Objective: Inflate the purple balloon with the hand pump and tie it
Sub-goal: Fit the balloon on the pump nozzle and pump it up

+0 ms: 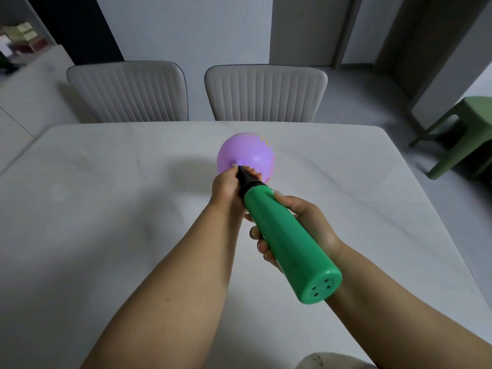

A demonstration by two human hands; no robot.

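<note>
**Pumping stage: balloon partly inflated, neck pinched on the nozzle**

The left hand point(226, 187) is closed around the black nozzle point(245, 182) of the hand pump point(285, 235), its fingertips pinching the neck of the purple balloon point(246, 153) where it meets the tip; the right hand point(306, 225) is wrapped firmly around the green barrel, fingers curled underneath; the balloon sits just beyond the left hand, small and round, and whether it touches the tabletop point(106, 209) cannot be told.

Judged from its size, inflation is only partly done and tying has not begun; to pump well, the left hand's pinch should stay tight and steady at the neck so no air escapes, while the right hand drives the barrel straight along the pump's axis, without twisting the nozzle out of the neck.

Room for movement appears generous; the tabletop is bare to either side of both hands; its far edge lies well beyond the balloon, with two chairs point(127, 94) behind it; its right edge runs well apart from the right hand, a green stool point(458, 134) standing past it; the balloon has space to swell forward and upward.
</note>
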